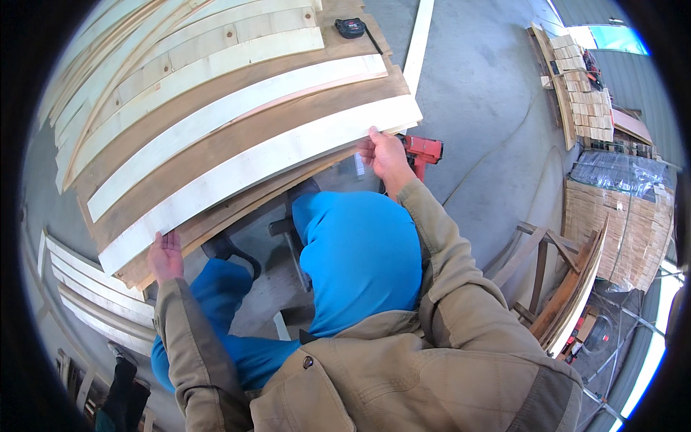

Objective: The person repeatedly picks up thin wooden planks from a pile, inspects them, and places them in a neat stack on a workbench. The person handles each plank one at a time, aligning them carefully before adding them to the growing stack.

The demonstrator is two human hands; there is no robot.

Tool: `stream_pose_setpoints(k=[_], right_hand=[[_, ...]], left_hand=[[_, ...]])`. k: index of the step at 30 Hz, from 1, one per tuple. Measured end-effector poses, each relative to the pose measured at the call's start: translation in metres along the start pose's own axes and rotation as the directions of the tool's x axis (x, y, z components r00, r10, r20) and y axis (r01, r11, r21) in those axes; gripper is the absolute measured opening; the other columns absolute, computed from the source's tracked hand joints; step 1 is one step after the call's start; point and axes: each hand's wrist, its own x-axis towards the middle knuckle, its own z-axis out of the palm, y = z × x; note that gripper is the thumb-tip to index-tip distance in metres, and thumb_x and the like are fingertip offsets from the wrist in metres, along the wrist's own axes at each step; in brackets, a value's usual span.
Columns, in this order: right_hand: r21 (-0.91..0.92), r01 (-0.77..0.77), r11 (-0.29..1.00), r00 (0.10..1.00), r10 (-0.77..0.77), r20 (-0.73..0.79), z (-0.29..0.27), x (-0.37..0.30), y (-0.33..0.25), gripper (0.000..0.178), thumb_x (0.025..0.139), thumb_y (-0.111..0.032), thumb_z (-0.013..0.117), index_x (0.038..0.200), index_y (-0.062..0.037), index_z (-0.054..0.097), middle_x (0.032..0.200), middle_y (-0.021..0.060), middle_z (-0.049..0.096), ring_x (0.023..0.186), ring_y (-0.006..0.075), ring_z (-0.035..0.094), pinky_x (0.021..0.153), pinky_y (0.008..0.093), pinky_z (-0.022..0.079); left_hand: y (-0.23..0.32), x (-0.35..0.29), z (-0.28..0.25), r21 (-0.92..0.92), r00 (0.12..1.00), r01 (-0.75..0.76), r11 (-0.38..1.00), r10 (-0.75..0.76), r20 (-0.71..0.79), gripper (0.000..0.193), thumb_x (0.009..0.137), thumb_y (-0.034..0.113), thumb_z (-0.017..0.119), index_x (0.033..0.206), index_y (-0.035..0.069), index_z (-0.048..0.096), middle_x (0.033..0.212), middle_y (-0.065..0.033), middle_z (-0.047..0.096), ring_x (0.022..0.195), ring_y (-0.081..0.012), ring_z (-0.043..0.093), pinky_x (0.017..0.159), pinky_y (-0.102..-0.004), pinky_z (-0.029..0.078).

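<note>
A long white board [266,162] lies along the near edge of a brown wooden worktop [237,147]. My left hand [166,257] is at its left end, with fingertips closed against the near edge. Toward the board's right end, my right hand [384,154] pinches the same edge, thumb uppermost and fingers curled. Just beyond my right wrist is a red nail gun [425,150], partly hidden by that hand and sleeve. A second white board [237,122] lies parallel, farther back. A black tape measure [350,28] sits near the worktop's far right corner.
Many pale boards [194,57] are stacked at the far left. White slats [101,288] rest low on the left, near another person's leg [122,385]. Wrapped wood bundles [612,209] and a wooden frame [561,281] stand right. A hose [479,162] crosses the floor.
</note>
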Motion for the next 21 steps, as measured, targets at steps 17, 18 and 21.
stream_pose_setpoints(k=[17,18,21], right_hand=[[0.008,0.071,0.997,0.997,-0.071,-0.010,-0.004,0.004,0.004,0.026,0.108,-0.030,0.064,0.109,-0.0045,0.065,0.085,0.0073,0.070,0.069,0.0163,0.063,0.060,0.0330,0.053],[0.018,0.063,0.998,0.998,-0.063,-0.009,-0.004,0.004,0.004,0.024,0.108,-0.030,0.065,0.108,-0.0052,0.065,0.085,0.0072,0.070,0.070,0.0158,0.063,0.060,0.0332,0.053],[-0.017,0.056,0.998,0.998,-0.056,-0.021,-0.005,0.005,0.004,0.024,0.108,-0.030,0.065,0.107,-0.0058,0.064,0.084,0.0065,0.070,0.070,0.0157,0.063,0.060,0.0328,0.053]], left_hand=[[0.001,-0.033,0.031,0.376,0.995,0.055,0.925,-0.018,-0.102,0.024,0.105,0.030,0.068,0.104,0.007,0.062,0.086,-0.0053,0.065,0.074,-0.0187,0.064,0.064,-0.0317,0.055],[0.002,-0.034,0.033,0.382,0.994,0.051,0.923,-0.009,-0.111,0.024,0.105,0.030,0.068,0.104,0.007,0.062,0.086,-0.0055,0.065,0.073,-0.0183,0.064,0.063,-0.0316,0.055],[0.005,-0.037,0.038,0.457,0.993,0.062,0.887,-0.006,-0.121,0.026,0.105,0.032,0.068,0.102,0.006,0.062,0.084,-0.0056,0.065,0.069,-0.0171,0.063,0.060,-0.0305,0.054]])
